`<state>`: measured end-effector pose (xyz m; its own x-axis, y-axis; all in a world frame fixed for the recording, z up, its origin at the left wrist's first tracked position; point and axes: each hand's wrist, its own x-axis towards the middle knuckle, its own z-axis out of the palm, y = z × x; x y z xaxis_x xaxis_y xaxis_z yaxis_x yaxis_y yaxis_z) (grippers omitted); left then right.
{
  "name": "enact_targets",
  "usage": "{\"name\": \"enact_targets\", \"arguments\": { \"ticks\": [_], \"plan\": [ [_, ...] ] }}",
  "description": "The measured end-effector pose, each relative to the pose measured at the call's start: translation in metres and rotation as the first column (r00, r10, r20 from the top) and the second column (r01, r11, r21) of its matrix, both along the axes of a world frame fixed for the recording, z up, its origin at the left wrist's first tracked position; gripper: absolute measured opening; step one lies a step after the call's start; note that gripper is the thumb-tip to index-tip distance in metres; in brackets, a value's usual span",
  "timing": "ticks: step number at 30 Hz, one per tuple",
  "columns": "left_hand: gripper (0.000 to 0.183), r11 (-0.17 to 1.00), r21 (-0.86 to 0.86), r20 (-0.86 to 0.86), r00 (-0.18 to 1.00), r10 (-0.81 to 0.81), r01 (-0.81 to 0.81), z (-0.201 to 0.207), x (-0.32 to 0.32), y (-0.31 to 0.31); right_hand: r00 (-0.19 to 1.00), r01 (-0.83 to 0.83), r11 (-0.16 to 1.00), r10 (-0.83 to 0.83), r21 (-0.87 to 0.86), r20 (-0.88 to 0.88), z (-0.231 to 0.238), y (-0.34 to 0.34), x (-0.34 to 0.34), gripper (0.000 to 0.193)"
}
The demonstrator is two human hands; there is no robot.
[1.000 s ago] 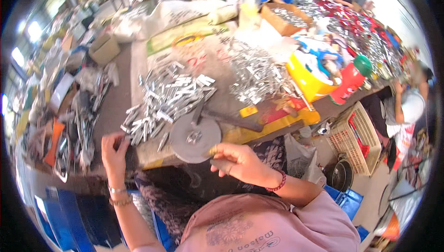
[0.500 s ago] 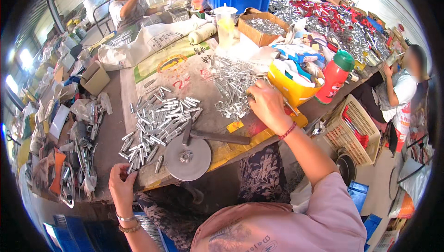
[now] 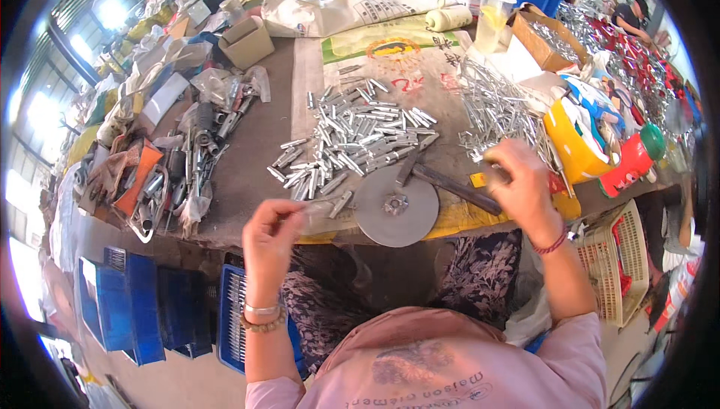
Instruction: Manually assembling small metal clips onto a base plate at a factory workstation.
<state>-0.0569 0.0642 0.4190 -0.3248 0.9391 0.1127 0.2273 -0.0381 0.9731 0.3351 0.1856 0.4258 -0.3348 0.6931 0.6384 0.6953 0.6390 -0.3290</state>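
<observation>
The left hand [image 3: 270, 240] in the head view is at the near edge of the table [image 3: 247, 157], with thumb and fingers brought close together; they are blurred, so I cannot tell whether they pinch something. The right hand [image 3: 525, 187] is bent with curled fingers, also blurred, and I cannot tell what it holds; it is near the handle end of the hammer [image 3: 457, 187]. The hammer's head lies at the far edge of the round grey disc [image 3: 416, 218], which is between the two hands. Behind the disc there is a pile of short silver metal pieces [image 3: 364, 135]. To its right lie thin metal pins [image 3: 487, 105], beside a yellow container [image 3: 574, 146] filled with cloths.
</observation>
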Motion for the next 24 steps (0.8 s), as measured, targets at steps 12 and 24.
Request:
{"name": "enact_targets", "arguments": {
  "ticks": [12,24],
  "plan": [
    [0.024,0.947,0.142,-0.569,0.806,-0.161,0.289,-0.006,0.068,0.007,0.938,-0.333,0.936,0.341,-0.11,0.062,-0.014,-0.049,-0.077,0.028],
    [0.031,0.936,0.023,-0.665,0.704,-0.249,0.352,0.014,0.073,0.01,0.934,-0.355,0.921,0.357,-0.158,-0.021,-0.015,-0.056,-0.078,0.016]
  ]
}}
